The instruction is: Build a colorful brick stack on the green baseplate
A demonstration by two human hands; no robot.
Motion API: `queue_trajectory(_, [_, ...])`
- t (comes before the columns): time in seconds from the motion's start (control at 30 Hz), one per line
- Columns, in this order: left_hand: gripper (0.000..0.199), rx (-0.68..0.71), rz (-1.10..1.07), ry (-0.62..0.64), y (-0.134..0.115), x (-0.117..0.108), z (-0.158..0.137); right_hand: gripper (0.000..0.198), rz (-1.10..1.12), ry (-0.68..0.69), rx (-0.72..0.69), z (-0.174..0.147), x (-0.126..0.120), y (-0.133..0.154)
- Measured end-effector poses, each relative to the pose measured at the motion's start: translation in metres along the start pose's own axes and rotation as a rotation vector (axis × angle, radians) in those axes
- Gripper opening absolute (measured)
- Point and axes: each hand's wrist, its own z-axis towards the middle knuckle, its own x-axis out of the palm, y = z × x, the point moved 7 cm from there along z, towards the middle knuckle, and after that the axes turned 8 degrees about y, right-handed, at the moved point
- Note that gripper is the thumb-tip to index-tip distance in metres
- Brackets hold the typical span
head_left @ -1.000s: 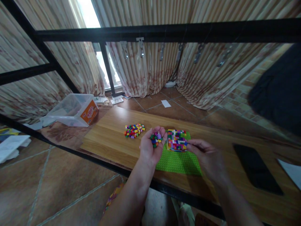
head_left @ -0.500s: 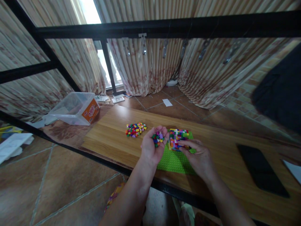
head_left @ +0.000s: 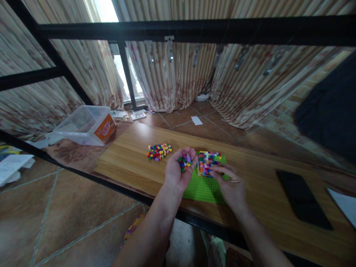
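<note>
My left hand (head_left: 176,171) is cupped, palm up, around a small heap of coloured toy building bricks (head_left: 184,161). Just right of it, a block of many-coloured bricks (head_left: 205,160) sits on the far part of a green studded baseplate (head_left: 201,188). My right hand (head_left: 229,181) reaches over the block's near right side, thumb and fingers pinched at a brick there. Whether that brick is loose or attached, I cannot tell. A loose pile of bricks (head_left: 159,151) lies on the wooden table left of my hands.
A black flat slab (head_left: 303,198) and a white sheet (head_left: 343,204) lie at the table's right. A clear plastic bin (head_left: 86,126) with an orange label stands beyond the left end. A black metal bar (head_left: 194,31) with hanging clips crosses above the table.
The view has shifted slightly, so everything sits a little further left. My right hand stays at the block with its fingers pinched; my left hand still cups its bricks.
</note>
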Motion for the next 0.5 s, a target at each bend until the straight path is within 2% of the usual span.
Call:
queue_trajectory(0.17, [0.027, 0.007, 0.0, 0.002, -0.001, 0.0, -0.001, 0.014, -0.13, -0.043, -0.108, -0.006, -0.001, 0.01])
queue_trajectory(0.33, [0.024, 0.007, -0.001, 0.001, -0.001, -0.001, 0.0, 0.02, -0.399, 0.114, -0.308, -0.004, 0.005, 0.035])
queue_trajectory(0.5, [0.026, 0.021, 0.001, 0.002, -0.003, -0.001, 0.0, 0.023, -0.612, 0.156, -0.38, -0.003, 0.007, 0.041])
